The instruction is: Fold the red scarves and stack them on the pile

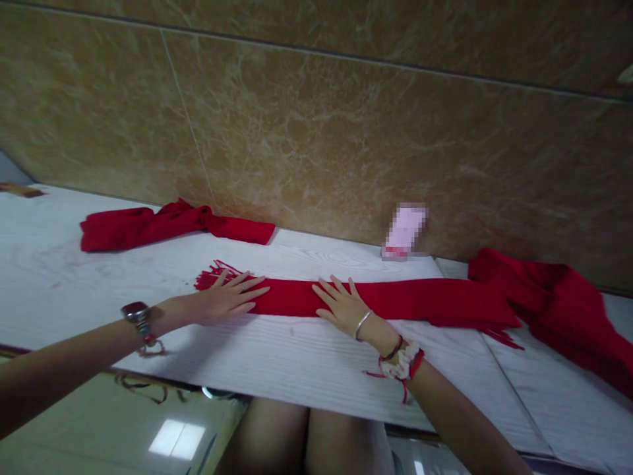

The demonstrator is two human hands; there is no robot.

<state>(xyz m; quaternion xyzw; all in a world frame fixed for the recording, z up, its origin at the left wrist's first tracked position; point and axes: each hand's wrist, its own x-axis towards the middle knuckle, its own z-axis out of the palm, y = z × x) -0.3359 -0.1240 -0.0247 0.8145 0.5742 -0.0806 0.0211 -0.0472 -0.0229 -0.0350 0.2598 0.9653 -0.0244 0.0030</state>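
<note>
A long red scarf (291,297), folded into a narrow strip, lies lengthwise on the white wood-grain table (297,356). Fringe sticks out at its left end, and more fringe shows under its right end. My left hand (235,295) rests flat on the scarf near the left fringe, fingers spread. Flat on the middle of the strip is my right hand (343,307), its fingers also apart. Neither hand grips the cloth.
Another red cloth (143,227) lies bunched at the back left, by the brown marbled wall (297,132). More crumpled red cloth (558,310) spreads at the right. A blurred pink rectangular item (405,229) is against the wall. A brown object (20,190) sits far left.
</note>
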